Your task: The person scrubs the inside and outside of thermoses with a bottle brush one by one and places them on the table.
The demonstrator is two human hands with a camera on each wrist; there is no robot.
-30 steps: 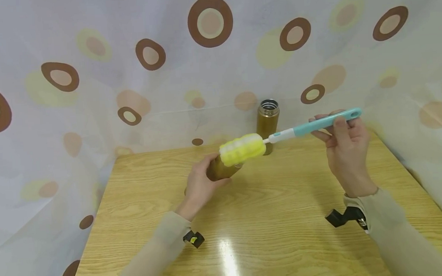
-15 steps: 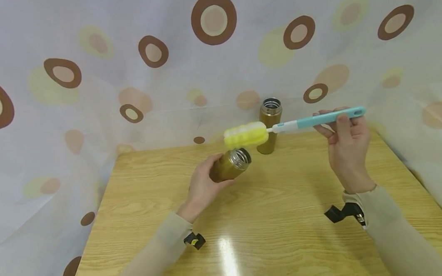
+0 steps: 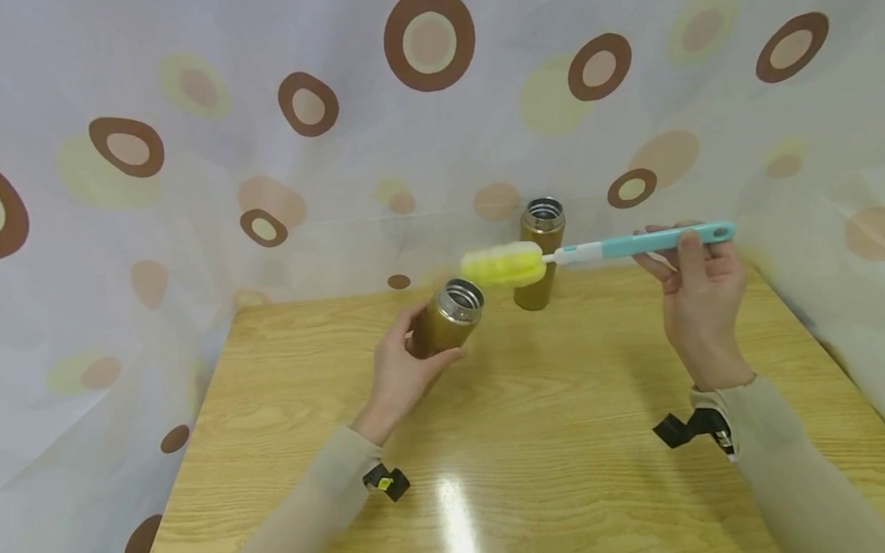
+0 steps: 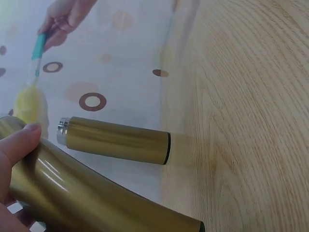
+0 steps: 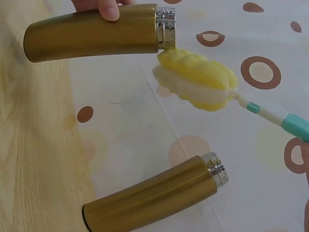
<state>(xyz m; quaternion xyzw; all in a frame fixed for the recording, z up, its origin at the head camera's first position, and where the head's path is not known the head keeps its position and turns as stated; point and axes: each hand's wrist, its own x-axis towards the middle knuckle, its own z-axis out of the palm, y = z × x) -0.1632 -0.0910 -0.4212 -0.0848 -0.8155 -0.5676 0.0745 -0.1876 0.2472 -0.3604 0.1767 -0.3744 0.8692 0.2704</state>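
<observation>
My left hand point(image 3: 400, 371) grips a gold thermos bottle point(image 3: 445, 322) around its body, its lidless steel mouth tipped up and to the right. In my right hand point(image 3: 703, 305) is the turquoise and white handle of a bottle brush point(image 3: 651, 240), pinched between thumb and fingers. The brush's yellow and white sponge head point(image 5: 198, 79) points left, right at the rim of the held bottle and outside it. A second gold thermos point(image 3: 537, 251) stands upright and lidless behind the brush, which partly covers it in the head view.
A wooden table point(image 3: 543, 472) lies under both hands. A pale sheet with brown and yellow circles point(image 3: 435, 143) hangs behind the table and along its sides. Dark wrist camera mounts point(image 3: 687, 431) stick out at both cuffs.
The bottle in my left hand has tilted more upright, its mouth coming into view. The brush has lifted and shifted slightly right, no longer overlapping the held bottle. The standing thermos stays put.
</observation>
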